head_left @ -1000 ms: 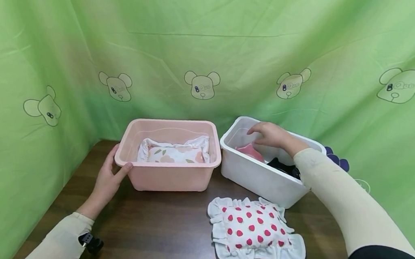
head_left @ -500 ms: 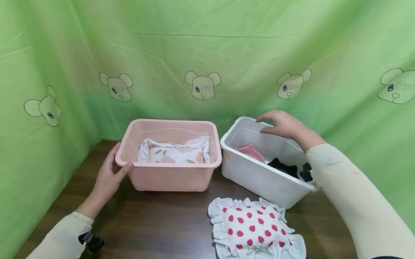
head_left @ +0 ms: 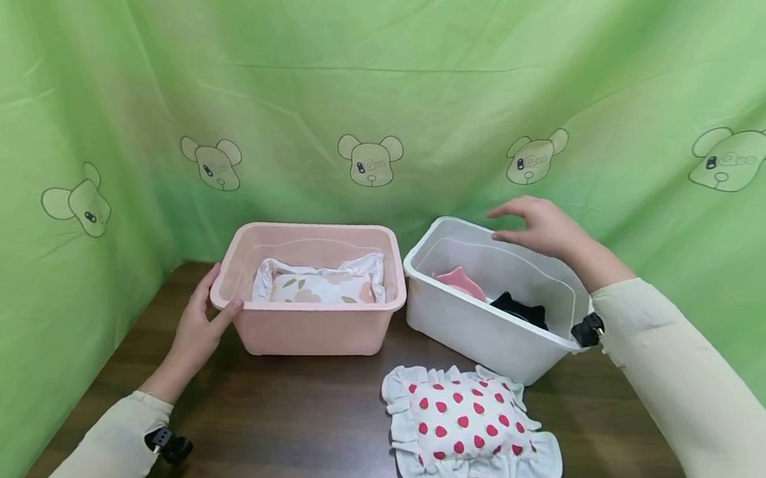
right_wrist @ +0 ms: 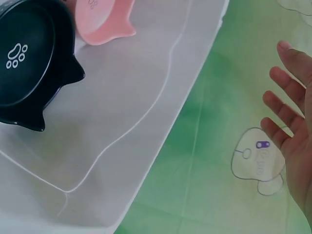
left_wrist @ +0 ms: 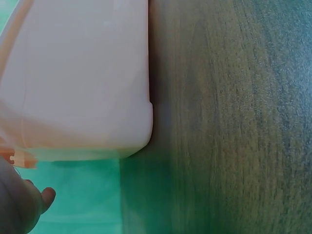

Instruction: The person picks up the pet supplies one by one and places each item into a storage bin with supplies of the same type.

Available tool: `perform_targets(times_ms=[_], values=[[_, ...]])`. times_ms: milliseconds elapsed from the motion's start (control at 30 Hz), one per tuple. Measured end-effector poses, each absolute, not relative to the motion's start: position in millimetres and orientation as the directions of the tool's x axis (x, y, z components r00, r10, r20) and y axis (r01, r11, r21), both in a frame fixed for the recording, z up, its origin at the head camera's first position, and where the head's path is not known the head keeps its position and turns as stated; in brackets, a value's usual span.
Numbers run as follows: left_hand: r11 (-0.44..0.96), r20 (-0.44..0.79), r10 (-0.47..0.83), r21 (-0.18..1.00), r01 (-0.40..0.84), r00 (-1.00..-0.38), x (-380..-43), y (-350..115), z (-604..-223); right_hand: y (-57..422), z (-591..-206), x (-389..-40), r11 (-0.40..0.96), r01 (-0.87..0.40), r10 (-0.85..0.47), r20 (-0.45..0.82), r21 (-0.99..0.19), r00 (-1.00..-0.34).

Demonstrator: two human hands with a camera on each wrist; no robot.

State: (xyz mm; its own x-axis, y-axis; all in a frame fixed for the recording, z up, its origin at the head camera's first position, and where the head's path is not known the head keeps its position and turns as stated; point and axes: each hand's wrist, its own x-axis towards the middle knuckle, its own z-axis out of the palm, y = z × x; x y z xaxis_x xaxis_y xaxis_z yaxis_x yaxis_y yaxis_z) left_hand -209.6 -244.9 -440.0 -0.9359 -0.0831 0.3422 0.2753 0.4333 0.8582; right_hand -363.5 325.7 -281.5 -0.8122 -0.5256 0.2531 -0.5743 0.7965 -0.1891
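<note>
At its left front corner, my left hand (head_left: 196, 330) grips the rim of a pink plastic basin (head_left: 316, 333), thumb on the front side. A small flower-print pillow (head_left: 319, 287) with a white ruffle lies inside it. My right hand (head_left: 547, 232) hovers over the back rim of a white plastic basin (head_left: 471, 331), fingers loosely bent and holding nothing. Inside are a black cat-eared bowl (right_wrist: 29, 63) with a paw print and a pink cat-eared bowl (right_wrist: 105, 20). In the right wrist view the hand appears beyond the basin's edge, in front of the curtain.
A ruffled pillow with red strawberries (head_left: 468, 421) lies on the brown wooden table (head_left: 284, 442), in front of the white basin. A green curtain (head_left: 290, 89) with bear-head prints hangs close behind both basins.
My right hand has risen out of the white basin and moved back and to the right, uncovering more of the black bowl. The left hand stays on the pink basin.
</note>
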Motion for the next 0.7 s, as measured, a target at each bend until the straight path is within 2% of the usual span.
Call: perform_targets(times_ms=[367, 700], values=[[0.403, 0.331, -0.082, 0.874, 0.272, -0.940, -208, -248, -441, 333, -286, -322, 0.796, -0.519, -0.418, 0.337, -0.312, -0.844], [0.390, 0.315, -0.079, 0.883, 0.262, -0.946, -209, -249, -445, 334, -299, -276, 0.789, -0.455, -0.320, 0.357, -0.412, -0.878]])
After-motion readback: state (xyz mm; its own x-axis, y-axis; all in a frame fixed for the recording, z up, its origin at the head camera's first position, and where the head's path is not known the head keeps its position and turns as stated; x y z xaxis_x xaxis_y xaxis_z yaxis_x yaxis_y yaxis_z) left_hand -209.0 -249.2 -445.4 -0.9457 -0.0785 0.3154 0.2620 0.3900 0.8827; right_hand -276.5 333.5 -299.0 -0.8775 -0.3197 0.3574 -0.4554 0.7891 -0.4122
